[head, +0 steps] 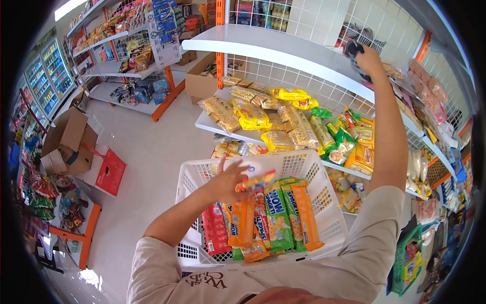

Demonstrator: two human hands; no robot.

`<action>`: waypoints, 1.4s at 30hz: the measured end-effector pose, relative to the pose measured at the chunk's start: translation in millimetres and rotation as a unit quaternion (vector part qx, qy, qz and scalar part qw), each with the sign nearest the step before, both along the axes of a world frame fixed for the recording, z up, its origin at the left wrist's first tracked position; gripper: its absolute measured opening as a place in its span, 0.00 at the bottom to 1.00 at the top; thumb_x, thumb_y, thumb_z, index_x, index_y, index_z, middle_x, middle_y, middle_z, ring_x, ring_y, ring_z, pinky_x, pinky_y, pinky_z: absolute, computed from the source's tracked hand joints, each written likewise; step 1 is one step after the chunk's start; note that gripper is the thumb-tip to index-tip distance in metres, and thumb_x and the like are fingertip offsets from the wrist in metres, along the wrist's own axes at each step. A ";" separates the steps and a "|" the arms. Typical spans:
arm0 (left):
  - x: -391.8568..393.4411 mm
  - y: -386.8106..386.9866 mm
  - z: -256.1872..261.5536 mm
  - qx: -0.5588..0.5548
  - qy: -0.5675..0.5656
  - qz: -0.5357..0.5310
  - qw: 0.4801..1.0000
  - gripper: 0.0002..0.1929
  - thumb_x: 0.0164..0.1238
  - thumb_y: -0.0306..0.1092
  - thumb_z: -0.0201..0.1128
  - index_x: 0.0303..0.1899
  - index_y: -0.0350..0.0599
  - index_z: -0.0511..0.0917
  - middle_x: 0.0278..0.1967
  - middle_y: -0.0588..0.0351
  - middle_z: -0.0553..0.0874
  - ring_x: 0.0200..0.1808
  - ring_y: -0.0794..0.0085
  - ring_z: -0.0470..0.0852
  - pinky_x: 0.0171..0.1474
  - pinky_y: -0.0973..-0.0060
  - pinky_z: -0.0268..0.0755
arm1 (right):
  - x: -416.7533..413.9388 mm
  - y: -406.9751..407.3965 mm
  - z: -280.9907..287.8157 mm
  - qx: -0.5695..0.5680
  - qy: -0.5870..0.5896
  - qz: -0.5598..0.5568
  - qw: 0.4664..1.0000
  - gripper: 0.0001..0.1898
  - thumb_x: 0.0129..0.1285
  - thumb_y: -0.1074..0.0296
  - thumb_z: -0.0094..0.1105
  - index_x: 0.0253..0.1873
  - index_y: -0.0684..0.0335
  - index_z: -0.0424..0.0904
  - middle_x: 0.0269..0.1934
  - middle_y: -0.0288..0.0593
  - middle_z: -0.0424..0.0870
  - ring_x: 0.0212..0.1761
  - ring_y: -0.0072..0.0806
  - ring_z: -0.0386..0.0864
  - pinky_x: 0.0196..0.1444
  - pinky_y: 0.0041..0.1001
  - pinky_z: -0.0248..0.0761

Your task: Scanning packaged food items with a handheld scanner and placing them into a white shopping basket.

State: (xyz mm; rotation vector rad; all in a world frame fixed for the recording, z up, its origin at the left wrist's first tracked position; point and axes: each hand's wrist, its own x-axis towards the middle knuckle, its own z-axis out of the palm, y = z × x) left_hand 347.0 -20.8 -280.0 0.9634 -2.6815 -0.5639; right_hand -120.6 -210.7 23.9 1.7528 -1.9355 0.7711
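My left hand [228,180] is over a white plastic basket [322,178], its fingers partly spread. A small red and yellow packet [260,180], blurred, is against or just below its fingers; whether I grip it cannot be told. Several spaghetti packs lie in the basket, among them a green pack [279,218], an orange pack [308,220] and a red pack [215,230]. At upper right, my right hand [366,60] is closed around a dark patterned cloth [355,57] above the white metal shelf [273,40].
A lower shelf holds dried noodle packs [300,127] and yellow and green packets [343,146]. Wire mesh [319,70] backs the shelves. Open cardboard boxes [70,140] stand on the left, beside a red carton [110,171]. A green basket [408,262] is at lower right.
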 end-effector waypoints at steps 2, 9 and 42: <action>15.5 -8.5 -6.0 0.014 0.069 0.111 0.991 0.43 0.55 0.56 0.68 0.72 0.55 0.64 0.71 0.43 0.69 0.77 0.46 0.55 0.75 0.34 0.27 | 24.8 11.1 -22.4 0.046 -0.018 0.009 0.999 0.23 0.55 0.64 0.50 0.56 0.64 0.80 0.49 0.65 0.83 0.54 0.58 0.80 0.58 0.43 0.71; 41.0 -52.5 -28.6 0.137 0.075 0.219 0.963 0.20 0.57 0.48 0.66 0.52 0.56 0.83 0.49 0.52 0.87 0.59 0.56 0.80 0.67 0.47 0.51 | 38.3 22.3 -35.8 0.003 -0.078 0.022 0.997 0.23 0.56 0.65 0.48 0.57 0.62 0.79 0.51 0.65 0.83 0.56 0.59 0.78 0.60 0.43 0.70; 29.5 -33.6 -67.2 0.045 0.275 0.232 0.932 0.26 0.42 0.31 0.68 0.51 0.47 0.81 0.52 0.51 0.84 0.62 0.52 0.73 0.71 0.57 0.49 | -106.5 14.3 -11.2 0.337 0.145 -0.056 0.928 0.25 0.61 0.53 0.55 0.51 0.71 0.82 0.54 0.60 0.83 0.54 0.46 0.83 0.57 0.39 0.73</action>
